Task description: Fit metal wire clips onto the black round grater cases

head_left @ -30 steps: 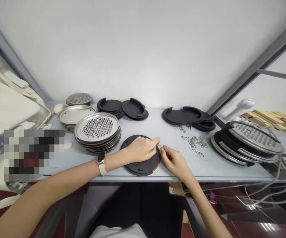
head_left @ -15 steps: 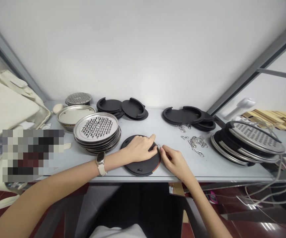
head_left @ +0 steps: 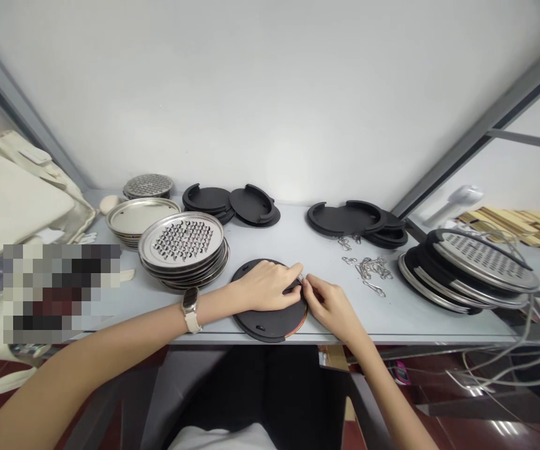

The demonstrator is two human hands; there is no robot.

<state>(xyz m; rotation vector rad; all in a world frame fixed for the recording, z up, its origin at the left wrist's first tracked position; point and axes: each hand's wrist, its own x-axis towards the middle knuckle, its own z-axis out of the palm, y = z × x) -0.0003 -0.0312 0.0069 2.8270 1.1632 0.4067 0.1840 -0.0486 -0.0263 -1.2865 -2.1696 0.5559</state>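
A black round base [head_left: 255,317] lies flat at the table's front edge, with a thin red-orange line along its right rim. My left hand [head_left: 266,285] rests across it and holds it down, the index finger and thumb reaching to the rim with a gap between them. At the upper right of that rim, my right hand [head_left: 327,301] pinches a small metal wire clip [head_left: 300,279], largely covered by the fingers. Whether the clip is hooked into the base, I cannot tell. Several loose wire clips [head_left: 372,269] lie to the right.
Stacked metal grater discs [head_left: 185,242] and plain metal discs [head_left: 143,217] stand at left. More black bases [head_left: 345,219] lie along the wall. Assembled graters [head_left: 485,259] are piled at right, near cables and wooden pieces [head_left: 523,225]. A pale bag [head_left: 17,187] sits far left.
The black base has shifted slightly towards me and turned a little. My left index finger has come down to the rim beside the clip. My right hand has barely moved.
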